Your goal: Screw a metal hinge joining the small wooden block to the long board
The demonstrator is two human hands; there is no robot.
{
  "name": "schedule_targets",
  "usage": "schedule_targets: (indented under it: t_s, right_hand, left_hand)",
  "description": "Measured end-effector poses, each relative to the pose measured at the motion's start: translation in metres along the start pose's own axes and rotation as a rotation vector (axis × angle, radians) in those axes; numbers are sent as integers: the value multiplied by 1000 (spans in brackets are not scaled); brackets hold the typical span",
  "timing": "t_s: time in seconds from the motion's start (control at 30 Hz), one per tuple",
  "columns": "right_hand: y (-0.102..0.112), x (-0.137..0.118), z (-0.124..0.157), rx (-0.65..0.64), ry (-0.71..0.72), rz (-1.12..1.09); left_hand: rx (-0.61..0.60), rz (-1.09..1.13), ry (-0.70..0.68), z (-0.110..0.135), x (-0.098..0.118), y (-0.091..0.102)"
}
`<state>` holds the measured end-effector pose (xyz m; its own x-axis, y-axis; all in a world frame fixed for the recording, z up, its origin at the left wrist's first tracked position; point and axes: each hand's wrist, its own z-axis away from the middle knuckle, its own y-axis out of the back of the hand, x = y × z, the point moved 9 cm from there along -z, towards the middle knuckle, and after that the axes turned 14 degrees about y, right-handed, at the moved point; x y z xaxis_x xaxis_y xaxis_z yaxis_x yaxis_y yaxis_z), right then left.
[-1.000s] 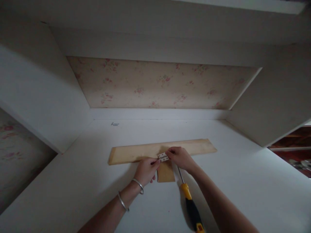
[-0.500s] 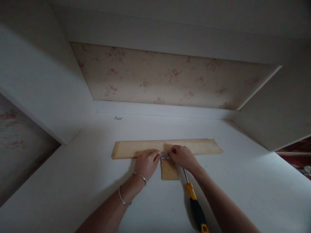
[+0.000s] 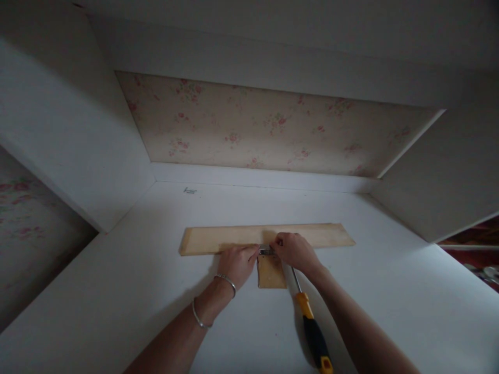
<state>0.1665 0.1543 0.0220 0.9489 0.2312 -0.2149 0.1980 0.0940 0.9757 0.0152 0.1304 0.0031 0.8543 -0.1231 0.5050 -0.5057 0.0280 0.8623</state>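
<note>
A long pale wooden board (image 3: 218, 239) lies across a white surface, with a small wooden piece (image 3: 272, 274) butted against its near edge. A small metal hinge (image 3: 266, 251) sits on the joint between them. My left hand (image 3: 237, 264), with two bangles at the wrist, pinches the hinge's left end. From the other side my right hand (image 3: 295, 251) grips the hinge's right end with curled fingers. A screwdriver (image 3: 312, 324) with a yellow and black handle lies under my right forearm.
The white surface (image 3: 128, 291) is the floor of a cabinet-like recess with white side walls (image 3: 74, 135) and a floral-papered back panel (image 3: 265, 127). A small dark mark or screw (image 3: 189, 190) lies near the back left. Reddish objects show at the far right edge.
The hinge went from being lifted and open between my fingers to lying low on the joint of the two wooden pieces. Both hands stay on it; the camera tilted slightly.
</note>
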Motion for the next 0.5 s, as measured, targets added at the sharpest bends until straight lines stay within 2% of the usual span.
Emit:
schedule_targets:
  t_s: [0.3,0.4,0.5]
  right_hand:
    - [1,1,0,24,-3,16]
    - [8,4,3,93,1,-25]
    - [18,12,10,213,17,-156]
  left_hand:
    - [0,-8,-21,1,3,-1]
    - [0,-26,-6,1,3,-1]
    - [1,-34,-8,1,4,-2]
